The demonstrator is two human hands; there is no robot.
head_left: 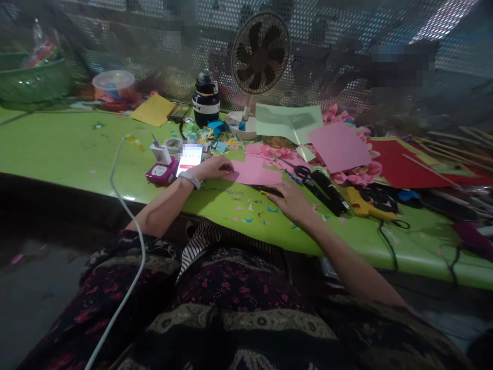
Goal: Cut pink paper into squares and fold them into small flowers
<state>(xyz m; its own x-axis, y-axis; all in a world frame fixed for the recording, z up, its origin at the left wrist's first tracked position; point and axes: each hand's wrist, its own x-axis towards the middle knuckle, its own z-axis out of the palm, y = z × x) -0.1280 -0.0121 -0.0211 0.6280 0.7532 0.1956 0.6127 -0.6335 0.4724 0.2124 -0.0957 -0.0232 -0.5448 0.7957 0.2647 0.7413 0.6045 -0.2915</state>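
A pink paper sheet (254,173) lies in front of me on the green table. My left hand (213,167), with a pale band on its wrist, has its fingers curled at the sheet's left end, pinching it. At the lower right edge of the sheet is my right hand (290,200). Its thumb and fingers are closed around a slim dark tool with a yellow part (265,192), whose kind I cannot make out. Black-handled scissors (301,170) lie just beyond that hand. A lit phone (189,159) rests beside my left wrist.
Paper scraps (250,208) litter the green table (77,149). A fan (259,56) and a black bottle (206,100) stand behind. To the right are a black stapler-like tool (327,192), a yellow glue gun (365,203) and red paper (404,164). A white cable (127,210) crosses my left forearm.
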